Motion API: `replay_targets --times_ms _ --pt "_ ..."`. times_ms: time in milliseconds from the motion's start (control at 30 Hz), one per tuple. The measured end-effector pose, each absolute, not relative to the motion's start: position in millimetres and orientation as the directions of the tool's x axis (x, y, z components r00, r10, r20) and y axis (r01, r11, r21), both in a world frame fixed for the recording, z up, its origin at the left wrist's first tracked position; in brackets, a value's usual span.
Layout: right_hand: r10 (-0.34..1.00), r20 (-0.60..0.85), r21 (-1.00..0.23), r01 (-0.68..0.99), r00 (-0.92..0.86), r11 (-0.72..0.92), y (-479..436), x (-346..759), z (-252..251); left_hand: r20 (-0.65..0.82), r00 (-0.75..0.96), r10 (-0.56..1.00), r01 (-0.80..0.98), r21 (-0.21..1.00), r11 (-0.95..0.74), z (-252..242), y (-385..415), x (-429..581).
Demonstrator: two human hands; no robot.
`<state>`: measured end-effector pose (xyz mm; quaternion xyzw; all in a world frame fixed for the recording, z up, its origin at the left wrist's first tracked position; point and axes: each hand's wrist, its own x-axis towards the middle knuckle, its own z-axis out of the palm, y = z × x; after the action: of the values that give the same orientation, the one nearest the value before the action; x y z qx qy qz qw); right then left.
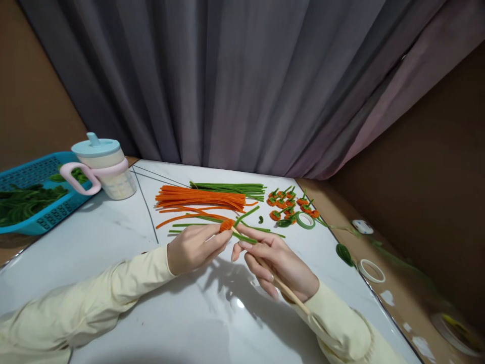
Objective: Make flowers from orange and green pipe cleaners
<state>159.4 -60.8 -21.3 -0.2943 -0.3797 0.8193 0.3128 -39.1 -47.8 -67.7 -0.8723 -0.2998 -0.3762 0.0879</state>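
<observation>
My left hand [200, 247] pinches a small coiled ball of orange pipe cleaner [227, 225] in its fingertips. Green pipe cleaner ends [247, 216] stick out from beside the ball, one slanting up and one along my right fingers. Held in my right hand [278, 260] is a thin wooden stick [288, 292]; its tip meets the ball and its far end runs back over my sleeve. Just beyond my hands lie a bundle of orange pipe cleaners [200, 197], a bundle of green ones [231, 187] and several loose strands.
Several small orange pumpkin-like pieces with green stems [281, 203] stand at the right, by a tape roll [305, 220]. Another tape roll [372, 271] sits at the table's right edge. At the left are a lidded cup [113, 174] and a blue basket [45, 221] holding green pieces.
</observation>
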Motion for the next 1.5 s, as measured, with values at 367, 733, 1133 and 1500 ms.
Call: replay_targets --times_ms 367,733,1133,1500 --pt "0.760 -0.174 -0.912 -0.190 -0.626 -0.365 -67 159 -24 0.752 0.378 0.540 0.563 0.276 -0.779 -60 -57 -28" --pt "0.746 -0.164 -0.954 -0.090 -0.645 -0.287 -68 158 -22 0.638 0.286 0.715 0.404 0.596 -0.694 -48 -61 -23" --pt "0.807 -0.062 -0.988 0.149 -0.587 0.033 -75 159 -21 0.382 0.309 0.871 0.161 0.882 -0.444 -41 -64 -18" --pt "0.840 -0.081 -0.994 0.101 -0.537 -0.032 -74 158 -22 -0.045 0.549 0.835 -0.370 0.882 0.291 -51 -49 -16"
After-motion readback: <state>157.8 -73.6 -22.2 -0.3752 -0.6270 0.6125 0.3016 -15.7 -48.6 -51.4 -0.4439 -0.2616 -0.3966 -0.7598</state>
